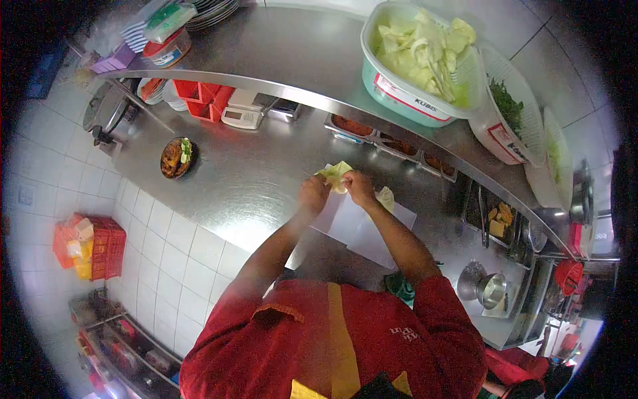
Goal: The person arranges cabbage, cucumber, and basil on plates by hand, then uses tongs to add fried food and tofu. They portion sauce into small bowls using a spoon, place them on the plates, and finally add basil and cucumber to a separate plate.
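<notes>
A pale green cabbage leaf is pinched between my two hands over the steel counter. My left hand grips its left side, fingers closed and partly hidden by the hand itself. On the right side my right hand also has its fingers closed on the leaf. White paper sheets lie beneath my hands and forearms. Another piece of cabbage rests on the paper, just right of my right wrist.
A dark bowl of food stands at the left. The raised shelf holds a cabbage basket and other tubs. Below it are a digital scale, red bins and sauce trays. A metal pot sits right.
</notes>
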`<state>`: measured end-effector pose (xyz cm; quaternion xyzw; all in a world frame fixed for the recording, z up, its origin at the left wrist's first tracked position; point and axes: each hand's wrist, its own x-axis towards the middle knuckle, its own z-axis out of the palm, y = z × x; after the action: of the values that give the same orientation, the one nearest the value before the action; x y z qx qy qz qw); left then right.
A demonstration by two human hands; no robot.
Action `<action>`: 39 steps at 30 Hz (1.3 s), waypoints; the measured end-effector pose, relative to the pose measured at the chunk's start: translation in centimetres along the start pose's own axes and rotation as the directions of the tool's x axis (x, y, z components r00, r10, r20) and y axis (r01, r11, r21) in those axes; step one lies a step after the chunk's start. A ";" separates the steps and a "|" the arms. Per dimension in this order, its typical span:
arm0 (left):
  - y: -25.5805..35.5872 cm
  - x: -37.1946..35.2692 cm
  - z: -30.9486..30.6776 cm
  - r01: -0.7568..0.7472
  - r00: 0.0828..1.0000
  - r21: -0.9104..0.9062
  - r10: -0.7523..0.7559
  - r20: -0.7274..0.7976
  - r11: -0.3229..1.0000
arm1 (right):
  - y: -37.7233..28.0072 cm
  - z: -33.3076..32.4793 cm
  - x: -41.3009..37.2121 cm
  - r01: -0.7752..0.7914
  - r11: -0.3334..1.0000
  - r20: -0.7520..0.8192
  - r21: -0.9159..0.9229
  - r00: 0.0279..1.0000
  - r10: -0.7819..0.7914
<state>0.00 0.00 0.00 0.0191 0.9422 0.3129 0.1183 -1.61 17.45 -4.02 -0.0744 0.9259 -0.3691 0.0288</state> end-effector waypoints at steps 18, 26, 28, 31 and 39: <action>0.6 -1.8 -1.9 -0.116 0.981 0.288 0.155 -0.118 0.951 | -15.9 -25.0 -8.9 0.244 0.877 0.447 0.415 0.784 -0.430; 2.4 -6.0 -2.6 -0.321 0.940 -0.077 0.308 -0.148 0.944 | -8.0 -54.5 -13.6 -0.075 0.962 -0.579 -0.264 0.809 -0.096; 2.6 -7.1 -2.4 -0.353 0.930 -0.091 0.339 -0.141 0.931 | -0.1 -57.9 -11.3 -0.176 0.784 -0.465 -0.595 0.871 -0.158; 4.0 -8.9 -3.3 -0.374 0.924 -0.149 0.353 -0.150 0.916 | 5.2 -58.8 -8.5 0.030 0.831 -0.352 -0.555 0.897 -0.267; -0.3 -11.2 -3.5 -0.311 0.949 -0.198 0.292 -0.120 0.929 | -4.2 -56.1 -6.8 -0.447 0.643 -0.269 -0.622 0.893 0.361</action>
<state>10.08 -3.50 4.89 0.1371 0.8931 0.4276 0.0282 -0.50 53.60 39.58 0.1513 0.9882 0.0004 0.0261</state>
